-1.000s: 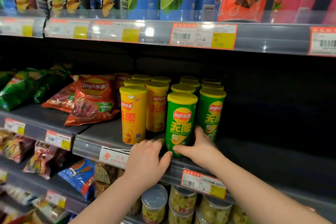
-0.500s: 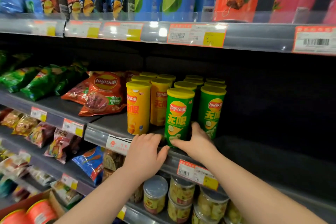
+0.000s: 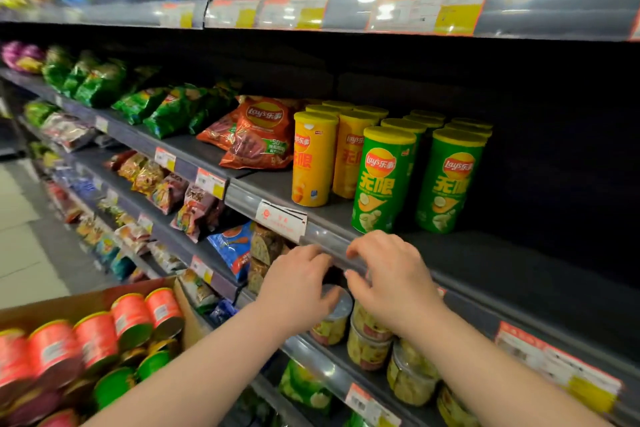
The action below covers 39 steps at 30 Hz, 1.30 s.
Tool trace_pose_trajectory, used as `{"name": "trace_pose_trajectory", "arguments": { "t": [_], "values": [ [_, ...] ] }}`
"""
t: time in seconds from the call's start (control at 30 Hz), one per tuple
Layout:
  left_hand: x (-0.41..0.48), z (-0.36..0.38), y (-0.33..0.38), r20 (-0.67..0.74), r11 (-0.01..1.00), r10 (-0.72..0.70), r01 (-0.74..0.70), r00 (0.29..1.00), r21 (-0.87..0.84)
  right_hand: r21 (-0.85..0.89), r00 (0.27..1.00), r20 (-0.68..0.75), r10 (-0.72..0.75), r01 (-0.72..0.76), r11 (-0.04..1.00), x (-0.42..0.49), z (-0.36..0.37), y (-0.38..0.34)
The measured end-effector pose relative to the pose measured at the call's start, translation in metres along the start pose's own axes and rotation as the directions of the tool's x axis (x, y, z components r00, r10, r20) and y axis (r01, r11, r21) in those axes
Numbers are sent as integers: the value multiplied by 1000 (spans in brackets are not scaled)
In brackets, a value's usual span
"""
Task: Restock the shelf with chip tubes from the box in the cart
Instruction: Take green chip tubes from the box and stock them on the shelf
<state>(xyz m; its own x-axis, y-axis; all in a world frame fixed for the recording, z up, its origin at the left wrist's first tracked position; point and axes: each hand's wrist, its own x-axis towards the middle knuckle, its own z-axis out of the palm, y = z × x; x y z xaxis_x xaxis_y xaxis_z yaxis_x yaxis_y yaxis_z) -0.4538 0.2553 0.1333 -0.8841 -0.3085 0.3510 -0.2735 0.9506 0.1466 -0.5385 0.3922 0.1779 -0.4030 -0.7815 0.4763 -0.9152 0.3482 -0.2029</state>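
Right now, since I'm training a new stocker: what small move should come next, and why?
Probably lower the left hand to the box and grip an orange tube. It and the right hand hover empty at the shelf edge; the green tubes stand upright, with bare shelf to their right.

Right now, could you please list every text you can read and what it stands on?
"Lay's乐事", "无限": left green chip tube.
"Lay's乐事", "-50": red chip bag.
"乐事", "限": front yellow chip tube.
Price tags and orange tubes: too blurred to read.
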Motion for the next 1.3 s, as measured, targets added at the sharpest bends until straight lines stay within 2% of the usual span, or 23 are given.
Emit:
{"name": "trace_pose_trajectory", "arguments": {
  "t": [0.1, 0.17, 0.27, 0.5, 0.87, 1.1, 1.3],
  "values": [
    [-19, 10, -5, 111, 999, -36, 31, 993, 44, -34, 985, 146, -90, 96, 995, -9, 18, -10],
    [-32, 14, -7, 185, 992, -84, 64, 979, 109, -54, 953, 296, -71, 90, 994, -16, 27, -11],
    [-51, 15, -12, 279, 981, -141, 95, 950, 171, -100, 898, 437, -45, 99, 990, -23, 45, -15],
    [-99, 22, -45, 444, 956, -281, 209, 851, 205, -121, 779, 627, -14, 115, 986, -34, 95, -45],
    [-231, -4, -142, 516, 880, -474, 407, 713, 246, -50, 574, 815, -79, 205, 978, -38, 169, -172],
    [-306, -27, -205, 516, 838, -539, 485, 665, 250, -28, 526, 842, -117, 260, 965, -41, 202, -257],
    [-352, -40, -251, 530, 814, -568, 526, 629, 247, -10, 514, 853, -91, 190, 982, -44, 231, -305]
  ]
}}
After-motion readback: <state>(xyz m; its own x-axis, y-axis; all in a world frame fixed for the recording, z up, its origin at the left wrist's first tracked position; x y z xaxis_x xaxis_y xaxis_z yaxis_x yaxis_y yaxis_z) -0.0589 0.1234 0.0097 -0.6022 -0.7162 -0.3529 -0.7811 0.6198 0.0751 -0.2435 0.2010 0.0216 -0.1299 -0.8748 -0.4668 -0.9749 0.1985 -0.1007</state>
